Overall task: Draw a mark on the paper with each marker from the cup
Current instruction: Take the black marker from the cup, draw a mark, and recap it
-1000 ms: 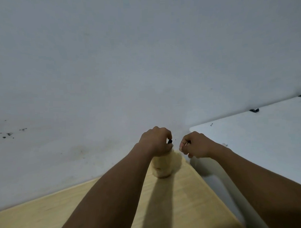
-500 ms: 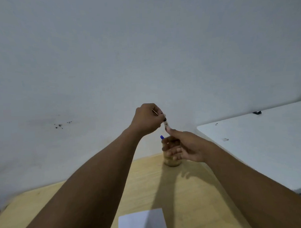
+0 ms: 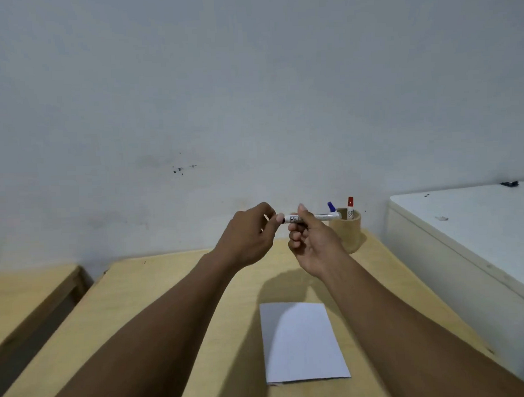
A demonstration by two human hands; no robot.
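A white marker [image 3: 316, 217] lies level in the air between both hands, above the wooden table [image 3: 145, 306]. My right hand [image 3: 311, 244] grips its barrel. My left hand [image 3: 250, 237] pinches its left end, where the cap is hidden by the fingers. Behind the right hand stands a tan cup [image 3: 346, 231] at the back of the table, with a blue-capped marker [image 3: 331, 207] and a red-capped marker [image 3: 350, 206] sticking out. A blank white paper [image 3: 301, 342] lies flat on the table below the hands.
A white wall [image 3: 251, 94] rises directly behind the table. A white cabinet or appliance [image 3: 470, 235] stands against the table's right side. A second wooden table [image 3: 23, 292] is on the left across a narrow gap.
The view has tilted down, bringing paper and cup into sight. Both hands came away from the cup toward me with a marker, which has turned level between them.
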